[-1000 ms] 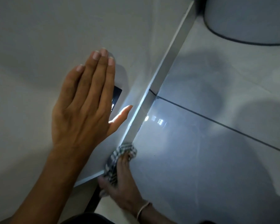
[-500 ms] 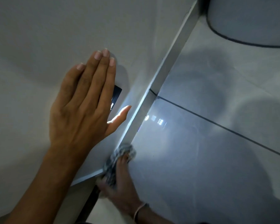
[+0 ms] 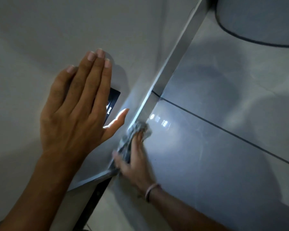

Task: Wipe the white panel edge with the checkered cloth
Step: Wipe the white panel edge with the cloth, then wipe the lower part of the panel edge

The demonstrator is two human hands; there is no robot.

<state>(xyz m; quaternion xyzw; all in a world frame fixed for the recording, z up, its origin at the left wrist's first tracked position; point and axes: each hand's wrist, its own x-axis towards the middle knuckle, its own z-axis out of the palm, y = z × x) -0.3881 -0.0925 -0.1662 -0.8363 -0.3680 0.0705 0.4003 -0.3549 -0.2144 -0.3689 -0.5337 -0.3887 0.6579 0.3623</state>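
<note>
My left hand (image 3: 75,112) lies flat on the white panel (image 3: 40,39), fingers straight and together, thumb out. My right hand (image 3: 133,157) has its fingers bunched around the checkered cloth (image 3: 135,132), pressed to the panel edge (image 3: 150,90) near its lower corner, above the tiled floor (image 3: 215,155). Blurred.

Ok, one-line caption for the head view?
Left hand braces flat on the white panel while the right hand presses the checkered cloth along its edge.

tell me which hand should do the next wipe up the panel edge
Right. The right hand already presses the checkered cloth against the white panel edge; the left hand lies flat on the panel face.
</note>
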